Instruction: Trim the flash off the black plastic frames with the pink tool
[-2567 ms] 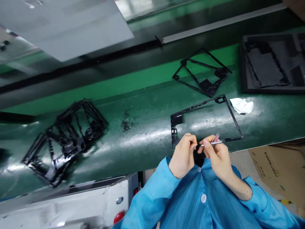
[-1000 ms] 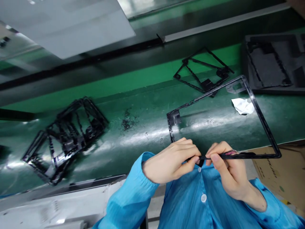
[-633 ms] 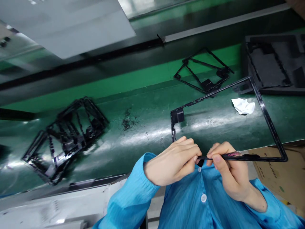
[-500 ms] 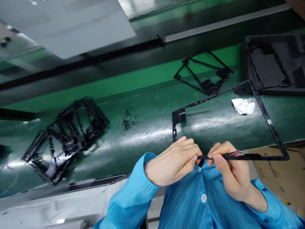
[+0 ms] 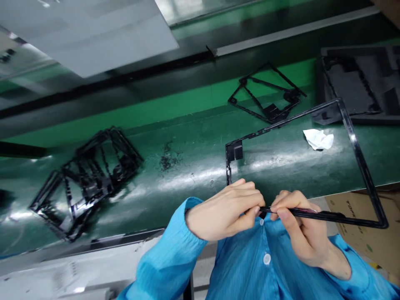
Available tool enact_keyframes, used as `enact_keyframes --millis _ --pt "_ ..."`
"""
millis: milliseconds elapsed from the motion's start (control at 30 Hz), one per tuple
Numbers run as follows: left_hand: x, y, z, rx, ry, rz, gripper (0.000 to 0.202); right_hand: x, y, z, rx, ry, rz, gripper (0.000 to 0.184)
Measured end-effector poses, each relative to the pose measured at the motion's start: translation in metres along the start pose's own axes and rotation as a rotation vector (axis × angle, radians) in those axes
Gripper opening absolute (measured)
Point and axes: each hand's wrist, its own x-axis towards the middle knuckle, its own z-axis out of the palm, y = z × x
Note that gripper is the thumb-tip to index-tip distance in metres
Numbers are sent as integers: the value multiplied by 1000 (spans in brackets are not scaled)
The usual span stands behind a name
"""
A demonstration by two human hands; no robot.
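Note:
A thin black rectangular plastic frame [image 5: 359, 156] is held up in front of my body, its near bar gripped by both hands. My left hand [image 5: 226, 208] is closed around the near left part of that bar, fingers curled over it. Close beside it, my right hand [image 5: 304, 227] pinches the same bar between thumb and fingers. A small black block [image 5: 236, 151] sits at the frame's far left corner. The bar's left end is hidden behind my left hand.
Several similar black frames [image 5: 90, 179] lie piled at the left of the green bench [image 5: 175, 191]. Two overlapping frames [image 5: 265, 93] lie at the back. A dark foam tray [image 5: 387, 118], crumpled white paper [image 5: 319, 139] and a cardboard box [image 5: 371, 227] are to the right.
The right end of the held frame has tilted, its near right corner moving down and outward and its far right corner slightly up. Both hands keep their hold, nearly in place.

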Motion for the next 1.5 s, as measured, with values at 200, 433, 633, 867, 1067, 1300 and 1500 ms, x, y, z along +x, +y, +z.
enact_keyframes --millis 200,433,633,867,1067,1300,1500 --pt "-1 1 1 -38 1 -9 21 4 0 1 50 15 -15 13" --pt "1 -4 1 -46 8 11 25 2 -2 -1 23 10 -27 14" --pt "-1 -2 3 -16 32 33 21 0 -2 0 3 3 -16 15" --pt "-2 -3 5 -90 34 26 24 3 1 -1 60 10 -22 15" --pt "2 -4 3 -68 27 33 20 0 -1 -2 -3 2 -32 16" --pt "-2 -4 1 -155 -8 18 28 1 0 -1 60 -9 -54 18" --pt "-3 -5 1 -169 -21 -17 24 1 0 -3 48 -24 -59 18"
